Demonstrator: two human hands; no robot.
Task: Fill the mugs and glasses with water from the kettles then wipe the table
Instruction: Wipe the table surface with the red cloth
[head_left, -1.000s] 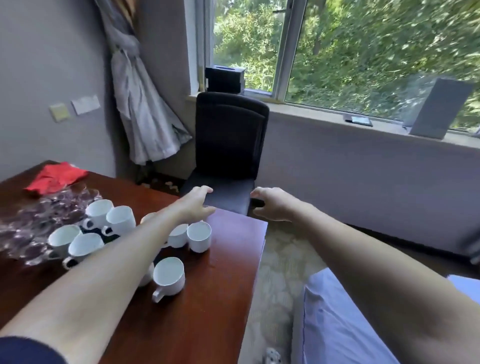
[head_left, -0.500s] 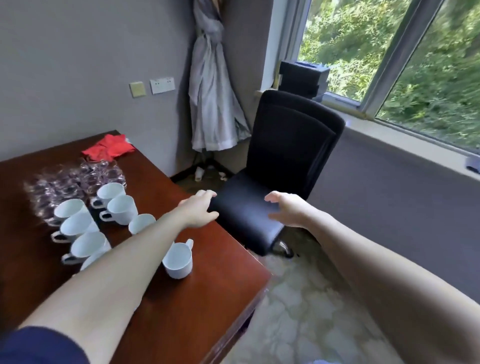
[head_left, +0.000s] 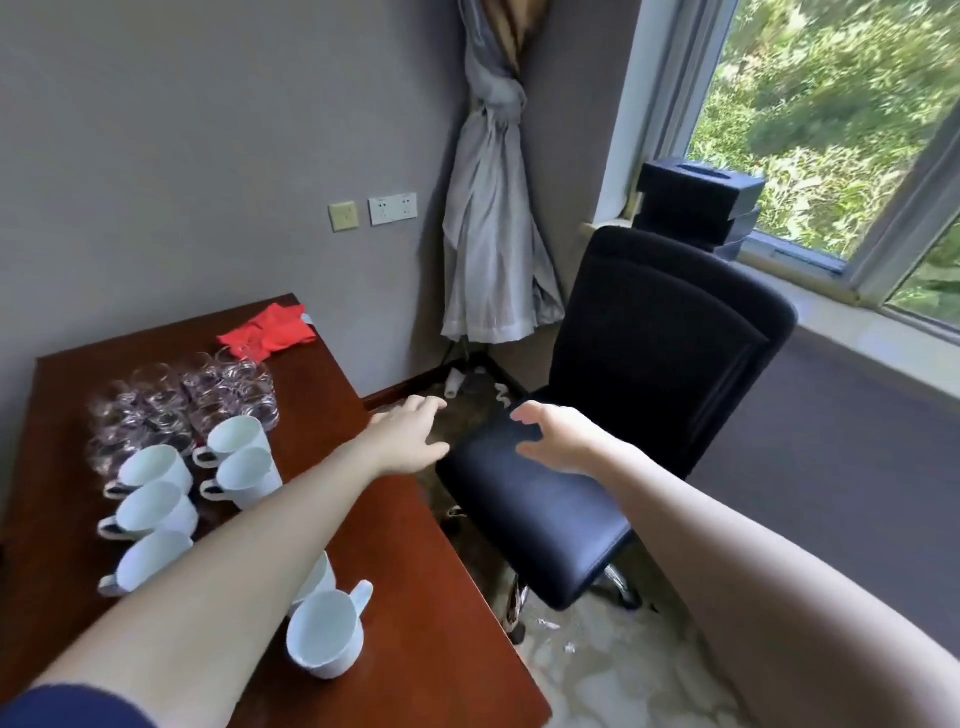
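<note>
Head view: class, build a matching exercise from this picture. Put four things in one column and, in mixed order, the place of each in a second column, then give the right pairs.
Things
1. red cloth
2. white mugs
3. black chair
4. black box

Places
a. on the windowsill
b. at the far corner of the table
c. on the floor beside the table
d. on the table, nearer the camera than the glasses

Pairs: 1-b, 2-d, 3-c, 4-a

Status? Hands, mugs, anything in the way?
Both open, holding nothing: left hand, right hand. On table: mugs, glasses; mugs look empty. Directly ahead: office chair.
</note>
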